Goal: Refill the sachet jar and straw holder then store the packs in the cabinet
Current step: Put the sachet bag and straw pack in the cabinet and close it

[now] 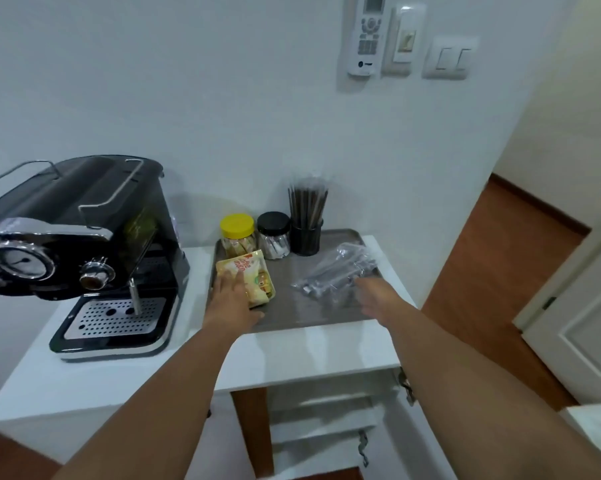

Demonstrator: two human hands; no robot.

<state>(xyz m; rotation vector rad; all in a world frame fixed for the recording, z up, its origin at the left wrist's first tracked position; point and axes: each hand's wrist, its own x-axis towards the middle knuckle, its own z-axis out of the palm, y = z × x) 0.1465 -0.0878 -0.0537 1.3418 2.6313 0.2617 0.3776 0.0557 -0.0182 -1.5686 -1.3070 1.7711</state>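
A grey tray (292, 313) lies on the white counter. At its back stand a yellow-lidded sachet jar (238, 237), a black-lidded jar (274, 235) and a black mesh straw holder (306, 235) full of dark straws. The yellow sachet pack (249, 277) lies on the tray's left part; my left hand (231, 301) rests on its near edge, fingers spread. A clear plastic pack of straws (337, 271) lies on the right part. My right hand (378, 296) hovers at its near end, fingers apart and blurred, holding nothing that I can see.
A black espresso machine (81, 251) fills the counter's left side. Below the counter the cabinet stands open, with white shelves (326, 400) and door hinges (406, 386) showing. A remote holder and switches hang on the wall above. Wooden floor lies to the right.
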